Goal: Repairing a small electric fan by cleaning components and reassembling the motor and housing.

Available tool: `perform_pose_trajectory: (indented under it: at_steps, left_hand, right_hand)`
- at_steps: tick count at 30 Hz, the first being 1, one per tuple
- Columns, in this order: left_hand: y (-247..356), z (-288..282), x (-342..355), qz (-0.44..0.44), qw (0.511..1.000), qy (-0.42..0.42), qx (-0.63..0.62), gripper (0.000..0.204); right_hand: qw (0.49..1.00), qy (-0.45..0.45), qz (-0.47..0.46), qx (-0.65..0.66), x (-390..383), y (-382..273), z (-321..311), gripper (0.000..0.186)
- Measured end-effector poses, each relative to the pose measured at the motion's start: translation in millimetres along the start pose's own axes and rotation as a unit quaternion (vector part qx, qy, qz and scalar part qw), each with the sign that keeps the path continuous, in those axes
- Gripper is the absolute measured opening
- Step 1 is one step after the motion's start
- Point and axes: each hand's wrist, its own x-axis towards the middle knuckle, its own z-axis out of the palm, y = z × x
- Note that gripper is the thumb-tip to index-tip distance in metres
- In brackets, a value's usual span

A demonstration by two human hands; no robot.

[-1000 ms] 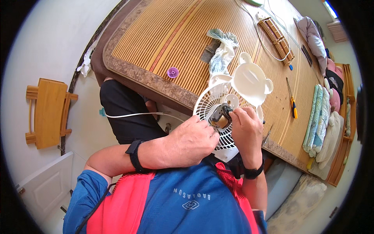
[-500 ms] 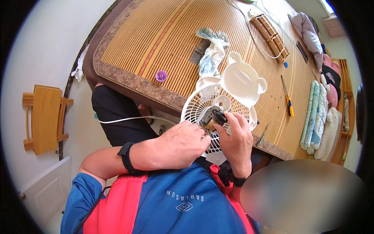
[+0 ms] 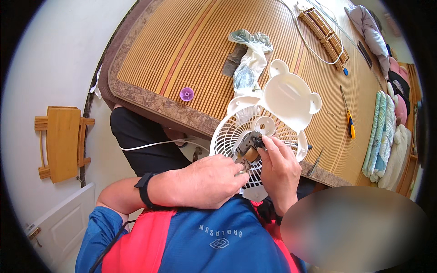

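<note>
1. Clearly, the work is at the small motor, which sits over the middle of the white fan cage, close before the body, at the edge of the mat.
2. The right hand pinches a dark part at the motor's side, between the thumb and the bent fingers.
3. The left hand has its fingers curled together beside the lower left of the motor, near thin wires. I cannot tell whether it pinches a wire, because the back of the hand hides much.
4. In my judgement, the step in hand is handling the motor and its wires, with the right hand keeping it steady.
5. For the next move, I think a firm right grip and light left fingers are needed, so that the wires are not pulled hard.
6. The white bear-shaped cover lies just beyond the cage; the purple knob and the cloth lie farther on the mat, and the screwdriver is to the right, apart from both hands.
</note>
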Motion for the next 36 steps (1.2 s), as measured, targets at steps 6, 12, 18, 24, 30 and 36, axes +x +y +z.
perform_pose_trajectory:
  at_steps: [6, 12, 18, 24, 30, 36]
  left_hand:
    - [-6, -14, 3, -0.015, 1.0, -0.024, -0.015, 0.036]
    - [-15, -20, 12, -0.018, 0.996, -0.049, -0.067, 0.036]
    - [-15, -16, 15, -0.026, 0.995, -0.054, -0.079, 0.036]
    - [-15, -14, 17, -0.03, 0.994, -0.063, -0.079, 0.035]
    - [-15, -12, 17, -0.023, 0.996, -0.054, -0.067, 0.031]
    - [-19, -5, 15, -0.006, 0.998, -0.032, -0.056, 0.021]
  right_hand:
    - [0.999, -0.037, -0.009, 0.005, 3, -1, -4, 0.04]
    - [0.998, -0.05, 0.001, 0.038, 7, 2, 1, 0.04]
    - [0.996, -0.047, 0.009, 0.072, 9, 5, -1, 0.038]
    - [0.995, -0.051, 0.009, 0.081, 10, 7, 0, 0.035]
    - [0.996, -0.052, 0.005, 0.076, 7, 5, -6, 0.031]
    - [0.991, -0.082, 0.059, 0.092, 11, -1, -6, 0.041]
